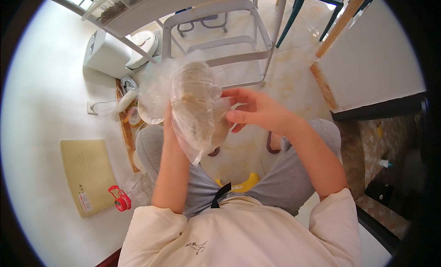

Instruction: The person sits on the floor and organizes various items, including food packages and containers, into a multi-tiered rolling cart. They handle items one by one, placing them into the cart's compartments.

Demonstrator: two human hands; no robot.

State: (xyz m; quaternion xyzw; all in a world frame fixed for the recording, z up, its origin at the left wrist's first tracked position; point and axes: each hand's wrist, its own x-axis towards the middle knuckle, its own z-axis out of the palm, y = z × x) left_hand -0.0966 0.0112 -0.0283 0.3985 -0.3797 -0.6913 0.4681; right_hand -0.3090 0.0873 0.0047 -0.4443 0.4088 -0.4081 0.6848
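A clear plastic bag [196, 108] with a pale, rounded bundle inside is held up in front of my chest; what the bundle is, I cannot tell. My left hand [168, 117] supports it from the left and from behind, and most of its fingers are hidden by the bag. At the bag's right side is my right hand [246, 110], its fingers curled and apart, with the fingertips at the loose film. A twisted corner of the bag points down towards my lap. Behind the bag, more cloudy clear plastic [153, 89] spreads to the left.
Ahead stands a light metal rolling rack [217, 62] with a mesh basket. A white bin [106, 55] and a round white device [143, 46] are at the left wall, near a socket [92, 108]. A large bottle with a red cap [122, 200] stands beside my left leg.
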